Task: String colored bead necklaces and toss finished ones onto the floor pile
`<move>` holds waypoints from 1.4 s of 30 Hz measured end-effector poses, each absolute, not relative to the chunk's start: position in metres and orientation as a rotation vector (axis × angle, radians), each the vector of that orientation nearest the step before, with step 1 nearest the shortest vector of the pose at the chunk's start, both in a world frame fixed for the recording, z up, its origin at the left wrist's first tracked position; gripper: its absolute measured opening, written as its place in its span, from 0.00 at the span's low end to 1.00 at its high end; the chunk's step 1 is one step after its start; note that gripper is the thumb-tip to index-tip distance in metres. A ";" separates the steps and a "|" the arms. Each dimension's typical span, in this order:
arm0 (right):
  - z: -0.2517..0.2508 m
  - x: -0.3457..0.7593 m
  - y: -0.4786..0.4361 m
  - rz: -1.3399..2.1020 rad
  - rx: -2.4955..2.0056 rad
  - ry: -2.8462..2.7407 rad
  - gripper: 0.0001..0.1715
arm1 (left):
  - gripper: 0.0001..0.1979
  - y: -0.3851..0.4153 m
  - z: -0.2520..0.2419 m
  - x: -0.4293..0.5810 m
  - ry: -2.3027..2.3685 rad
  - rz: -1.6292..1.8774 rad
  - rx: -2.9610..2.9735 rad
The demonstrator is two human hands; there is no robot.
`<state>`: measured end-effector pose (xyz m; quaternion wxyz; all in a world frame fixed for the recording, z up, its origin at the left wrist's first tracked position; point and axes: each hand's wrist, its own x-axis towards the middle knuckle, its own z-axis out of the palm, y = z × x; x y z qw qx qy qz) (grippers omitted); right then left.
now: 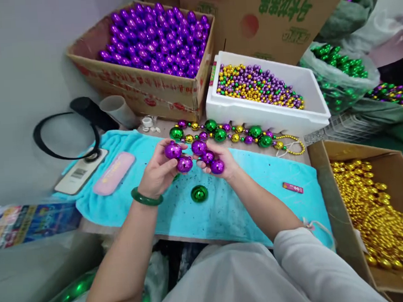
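My left hand (159,171), with a green bangle (146,197) on its wrist, is closed on two shiny purple balls (184,164). Close beside it, my right hand (225,161) is closed on several more purple balls (217,166). Both hands are raised over a turquoise towel (253,202), their fingertips almost meeting. Below them a green ball (199,194) lies on the towel, and another green piece is mostly hidden by my left hand. Just behind, a strand of green, gold and purple beads (220,135) stretches across the table.
Beyond the towel stand a cardboard box (142,88) of purple balls and a white foam box (268,116) of small mixed beads. To the right is a carton (344,224) of gold beads. A phone (81,172), a pink case (114,173) and a black ring-shaped band (38,139) lie left.
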<state>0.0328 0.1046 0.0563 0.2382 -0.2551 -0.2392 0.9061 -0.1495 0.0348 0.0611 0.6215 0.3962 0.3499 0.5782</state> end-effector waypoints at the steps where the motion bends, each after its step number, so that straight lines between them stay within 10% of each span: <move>1: 0.052 0.034 0.099 2.446 -0.739 -0.710 0.16 | 0.24 0.029 0.055 -0.147 0.884 1.332 0.958; 12: -0.009 0.026 0.055 0.845 -1.464 -2.001 0.22 | 0.25 -0.004 -0.007 -0.103 1.705 0.981 1.859; 26: -0.022 0.067 0.042 0.788 -1.287 -1.765 0.22 | 0.67 -0.074 -0.039 -0.135 2.288 0.723 1.598; 33: -0.042 0.101 -0.011 0.664 -1.109 -2.358 0.40 | 0.62 -0.047 -0.048 -0.138 2.230 0.779 1.774; 42: 0.005 0.115 0.074 0.449 -1.003 -2.414 0.25 | 0.56 -0.024 -0.062 -0.126 2.211 0.979 1.838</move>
